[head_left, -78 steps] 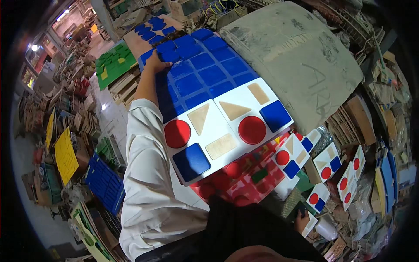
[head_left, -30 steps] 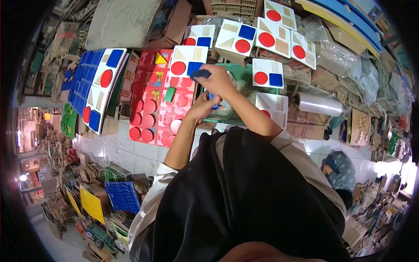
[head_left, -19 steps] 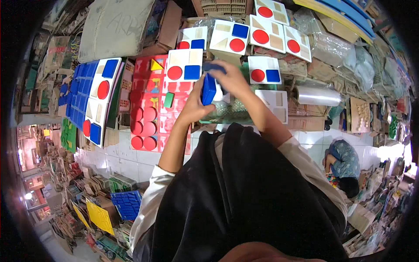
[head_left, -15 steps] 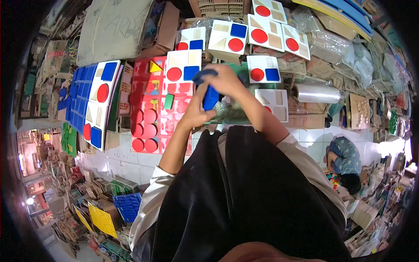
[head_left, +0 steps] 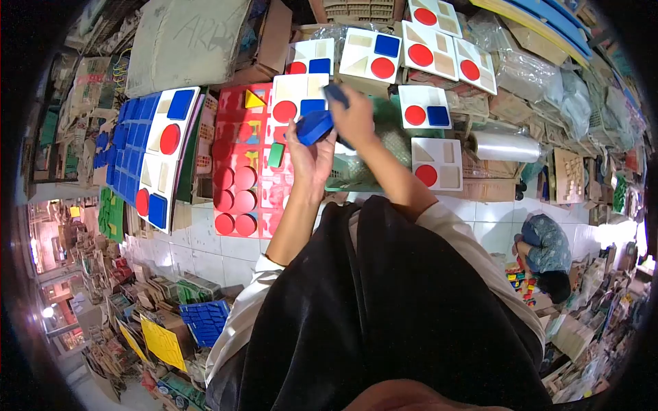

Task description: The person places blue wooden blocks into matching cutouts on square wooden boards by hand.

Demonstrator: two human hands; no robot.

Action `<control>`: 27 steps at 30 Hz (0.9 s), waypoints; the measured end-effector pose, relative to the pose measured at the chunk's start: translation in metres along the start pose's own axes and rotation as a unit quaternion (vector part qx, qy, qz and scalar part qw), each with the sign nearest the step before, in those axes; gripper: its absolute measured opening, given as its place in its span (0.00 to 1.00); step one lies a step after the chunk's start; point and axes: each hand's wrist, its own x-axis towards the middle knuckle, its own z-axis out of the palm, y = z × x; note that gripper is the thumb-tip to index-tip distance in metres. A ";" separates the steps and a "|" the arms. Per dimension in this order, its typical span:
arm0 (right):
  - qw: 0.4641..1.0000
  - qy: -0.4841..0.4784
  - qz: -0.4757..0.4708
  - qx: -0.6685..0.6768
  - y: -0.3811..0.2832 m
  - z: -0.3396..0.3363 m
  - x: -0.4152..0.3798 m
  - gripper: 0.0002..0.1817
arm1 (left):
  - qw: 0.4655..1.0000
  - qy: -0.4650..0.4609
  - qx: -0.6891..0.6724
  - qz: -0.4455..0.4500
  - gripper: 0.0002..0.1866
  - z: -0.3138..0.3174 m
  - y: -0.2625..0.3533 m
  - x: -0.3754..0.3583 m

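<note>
**Blue pieces in both my hands, above the shape boards**

Beneath me lies a spread of puzzle boards. The largest is the long blue-and-white board (head_left: 154, 147) on my left, with red circles and blue squares set in it. Beside it lies the red board (head_left: 241, 171), its lower part filled with rows of red discs. Just beyond my hands sits a white shape board (head_left: 296, 96) holding a red circle and a blue square, and more white boards fan out past it. A roll of clear film (head_left: 506, 146) lies off to my right.

My left hand (head_left: 312, 159) is palm up, fingers curled around a blue square block (head_left: 314, 127) at its top. My right hand (head_left: 356, 120) is closed on a smaller blue piece (head_left: 336, 94), held over the near edge of that white board and just beside the block.
</note>
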 end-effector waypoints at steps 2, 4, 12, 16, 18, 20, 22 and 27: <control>0.994 0.017 0.086 0.065 0.010 -0.011 0.012 0.10 | 0.999 -0.042 0.001 0.031 0.21 0.008 0.005 -0.015; 1.000 0.019 -0.025 0.000 -0.011 -0.004 -0.006 0.13 | 0.998 -0.039 -0.017 0.051 0.24 -0.002 0.003 -0.010; 0.919 -0.084 0.359 0.142 -0.030 0.002 0.014 0.16 | 0.989 -0.123 0.084 -0.001 0.26 -0.022 0.018 -0.015; 0.941 -0.168 -0.124 -0.267 -0.049 0.021 -0.034 0.22 | 0.992 -0.074 0.102 0.027 0.42 -0.012 0.010 -0.027; 0.956 -0.123 -0.067 -0.259 -0.036 0.027 -0.026 0.23 | 0.986 -0.155 -0.014 -0.064 0.38 -0.024 0.014 -0.026; 0.958 -0.149 0.142 -0.198 -0.004 0.015 0.002 0.21 | 0.984 -0.093 0.154 0.010 0.35 -0.019 0.010 -0.035; 0.972 -0.089 0.218 -0.013 -0.014 -0.015 0.012 0.19 | 0.980 -0.114 0.165 -0.012 0.35 -0.013 0.012 -0.032; 0.892 -0.031 -0.259 -0.370 -0.036 0.001 -0.030 0.22 | 0.994 -0.085 0.040 -0.053 0.31 -0.020 0.005 -0.009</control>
